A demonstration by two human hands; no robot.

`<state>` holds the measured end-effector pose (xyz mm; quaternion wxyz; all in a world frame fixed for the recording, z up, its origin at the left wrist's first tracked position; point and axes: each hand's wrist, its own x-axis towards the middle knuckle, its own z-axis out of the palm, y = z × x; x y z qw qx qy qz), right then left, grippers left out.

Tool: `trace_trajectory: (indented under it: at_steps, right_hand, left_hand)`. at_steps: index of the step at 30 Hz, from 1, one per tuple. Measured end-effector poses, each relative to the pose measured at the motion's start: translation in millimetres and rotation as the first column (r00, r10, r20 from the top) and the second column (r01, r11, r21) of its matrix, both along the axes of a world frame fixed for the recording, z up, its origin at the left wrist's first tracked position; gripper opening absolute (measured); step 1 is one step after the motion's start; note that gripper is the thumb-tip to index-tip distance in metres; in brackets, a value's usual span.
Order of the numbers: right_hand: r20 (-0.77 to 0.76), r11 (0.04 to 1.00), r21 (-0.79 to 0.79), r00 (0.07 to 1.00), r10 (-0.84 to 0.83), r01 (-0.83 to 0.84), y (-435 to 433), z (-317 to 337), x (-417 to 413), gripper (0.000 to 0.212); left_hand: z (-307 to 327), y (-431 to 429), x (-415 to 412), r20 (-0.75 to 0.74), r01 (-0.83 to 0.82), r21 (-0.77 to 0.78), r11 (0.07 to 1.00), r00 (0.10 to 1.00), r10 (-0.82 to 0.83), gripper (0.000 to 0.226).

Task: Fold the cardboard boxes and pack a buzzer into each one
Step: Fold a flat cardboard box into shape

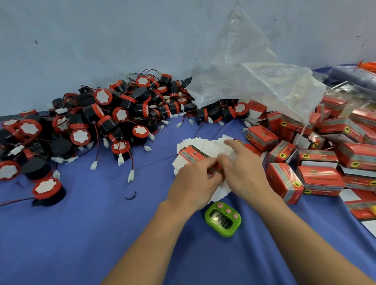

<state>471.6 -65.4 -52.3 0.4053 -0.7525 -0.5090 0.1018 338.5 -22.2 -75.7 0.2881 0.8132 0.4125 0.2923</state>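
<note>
A fanned stack of flat box blanks [202,146], white with red print, lies on the blue cloth at centre. My left hand [192,185] and my right hand [241,169] meet over its near side, fingertips pinching the top red blank [191,156] between them. My right index finger stretches out over the white sheets. A big heap of black-and-red buzzers [103,122] with red wires and white plugs covers the left and back. One buzzer [48,192] lies apart at the near left.
Folded red boxes [316,165] pile up at the right, partly under a clear plastic bag [256,77]. A green timer [222,218] lies just below my hands. More flat blanks [375,221] lie at the right edge. A grey wall stands behind the table.
</note>
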Motion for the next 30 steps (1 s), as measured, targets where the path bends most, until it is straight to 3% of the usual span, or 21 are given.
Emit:
trace_trajectory:
  at_steps: [3,5,7,9,11,13,16,19,25,28,30]
  right_hand:
    - [-0.390,0.964,0.244,0.921,0.001,0.102,1.4,-3.3,-7.9,0.040]
    - [-0.582,0.960,0.258,0.810,0.065,0.109,5.7,-8.8,-10.5,0.031]
    - [-0.465,0.986,0.148,0.874,0.142,-0.081,9.8,-15.6,-12.2,0.028]
    - [-0.129,0.960,-0.041,0.954,0.271,-0.279,10.2,-24.8,-16.4,0.037]
    - [0.211,0.928,-0.182,0.909,0.360,-0.325,12.0,-30.9,-20.1,0.048]
    - [0.384,0.917,-0.243,0.836,0.391,-0.317,14.7,-31.4,-22.1,0.049]
    - [0.458,0.923,-0.293,0.811,0.365,-0.250,21.1,-26.2,-23.4,0.041]
    - [0.478,0.920,-0.341,0.806,0.349,-0.196,27.9,-26.5,-23.7,0.050]
    - [0.500,0.939,-0.338,0.835,0.228,-0.054,34.5,-33.7,-33.1,0.063]
    - [0.463,0.951,-0.308,0.868,0.180,-0.033,40.4,-29.1,-38.1,0.060]
    - [0.348,0.976,-0.204,0.926,0.144,-0.075,44.5,-24.8,-38.7,0.053]
  left_hand:
    - [-6.0,-9.1,-3.3,0.149,-0.011,0.044,0.999,0.989,0.005,0.028]
    - [-7.7,-8.3,-3.1,0.245,-0.093,0.030,0.995,0.966,0.083,0.034]
    - [-3.0,-6.7,-3.5,0.328,-0.175,-0.009,0.985,0.930,0.168,0.036]
    - [7.5,-4.4,-6.3,0.457,-0.186,-0.091,0.978,0.865,0.207,0.034]
    - [20.5,1.3,-13.7,0.609,-0.143,-0.239,0.960,0.748,0.263,0.037]
    - [30.6,10.4,-24.7,0.722,-0.070,-0.442,0.894,0.564,0.401,0.039]
    - [33.5,21.9,-44.1,0.759,0.032,-0.595,0.803,0.352,0.548,0.028]
    - [23.0,21.5,-56.6,0.725,0.093,-0.681,0.726,0.225,0.651,0.028]
    - [-8.2,13.9,-67.7,0.557,0.213,-0.822,0.528,0.108,0.823,0.017]
    - [-15.7,15.8,-72.9,0.555,0.172,-0.827,0.535,0.101,0.826,0.021]
    - [-19.5,17.3,-73.4,0.576,0.095,-0.818,0.568,0.153,0.803,0.025]
